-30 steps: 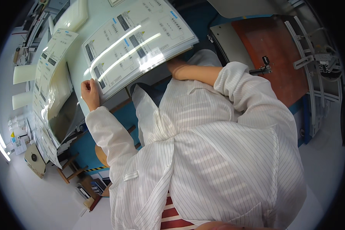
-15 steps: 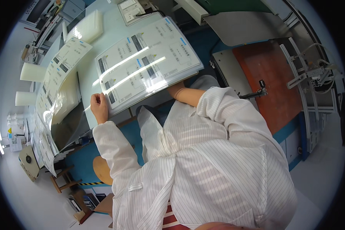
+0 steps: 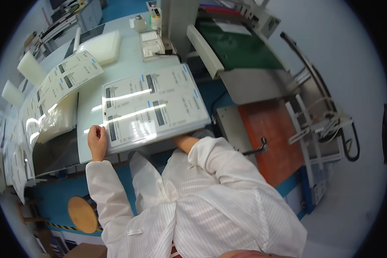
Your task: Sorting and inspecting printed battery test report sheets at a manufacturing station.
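Note:
A stack of glossy printed plastic sheets (image 3: 135,109) lies at the near edge of the pale table, with bright light streaks across its top. Beside its left near corner is my left hand (image 3: 97,139), resting on the table with the fingers curled closed; whatever may be inside them is hidden. My right hand reaches under the near edge of the stack, toward its right end. Only the right wrist (image 3: 186,142) shows, so its fingers are out of sight.
Left of the stack, a long curved pile of printed sheets (image 3: 69,77) droops over a dark surface. White rolls (image 3: 31,69) and a translucent block of film (image 3: 101,46) stand behind. To the right is a machine with an orange-brown plate (image 3: 271,139) and green bed (image 3: 241,45). A round stool (image 3: 82,214) stands below.
The view has swung, so the stack sits lower and further left, and more of the green machine bed shows. Both hands keep about the same places at the stack.

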`<action>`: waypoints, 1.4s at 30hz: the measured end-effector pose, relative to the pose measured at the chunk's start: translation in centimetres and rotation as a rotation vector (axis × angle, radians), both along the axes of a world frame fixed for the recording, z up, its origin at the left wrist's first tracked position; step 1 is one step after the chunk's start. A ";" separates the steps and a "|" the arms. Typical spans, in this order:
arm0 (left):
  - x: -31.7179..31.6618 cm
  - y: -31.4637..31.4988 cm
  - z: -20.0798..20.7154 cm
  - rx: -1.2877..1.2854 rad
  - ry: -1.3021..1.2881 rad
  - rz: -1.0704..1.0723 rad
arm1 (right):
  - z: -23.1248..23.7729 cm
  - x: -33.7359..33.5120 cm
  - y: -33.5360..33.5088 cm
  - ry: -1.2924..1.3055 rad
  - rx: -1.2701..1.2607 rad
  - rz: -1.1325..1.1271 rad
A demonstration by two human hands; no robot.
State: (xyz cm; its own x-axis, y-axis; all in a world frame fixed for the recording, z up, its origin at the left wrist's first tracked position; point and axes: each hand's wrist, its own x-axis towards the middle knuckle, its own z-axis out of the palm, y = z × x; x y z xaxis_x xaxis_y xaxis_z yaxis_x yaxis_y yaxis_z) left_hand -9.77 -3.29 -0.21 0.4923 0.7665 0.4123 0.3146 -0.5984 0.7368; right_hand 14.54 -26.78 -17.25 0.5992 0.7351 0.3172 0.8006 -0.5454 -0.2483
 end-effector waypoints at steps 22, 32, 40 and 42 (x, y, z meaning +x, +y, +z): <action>-0.9 -0.1 0.4 0.120 -0.089 0.057 | 12.5 -6.5 -4.9 -0.152 -0.916 0.474; -9.5 7.0 4.6 -0.337 -0.940 0.403 | 28.9 -4.7 -10.5 0.186 -0.776 0.456; -23.9 22.7 6.3 -0.805 -1.492 0.620 | 32.3 -5.4 -4.2 1.244 -0.020 0.357; -24.2 24.0 6.3 -0.776 -1.481 0.548 | 33.0 -7.4 -0.6 1.287 -0.020 0.388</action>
State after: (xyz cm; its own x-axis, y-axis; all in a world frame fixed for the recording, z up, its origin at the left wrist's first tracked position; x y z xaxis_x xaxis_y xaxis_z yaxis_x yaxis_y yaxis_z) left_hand -33.94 20.76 6.06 -0.2836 0.9190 -0.2739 -0.7966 -0.0668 0.6008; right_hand 7.18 -27.35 15.74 0.2149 0.9218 -0.3226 0.1089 -0.3508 -0.9301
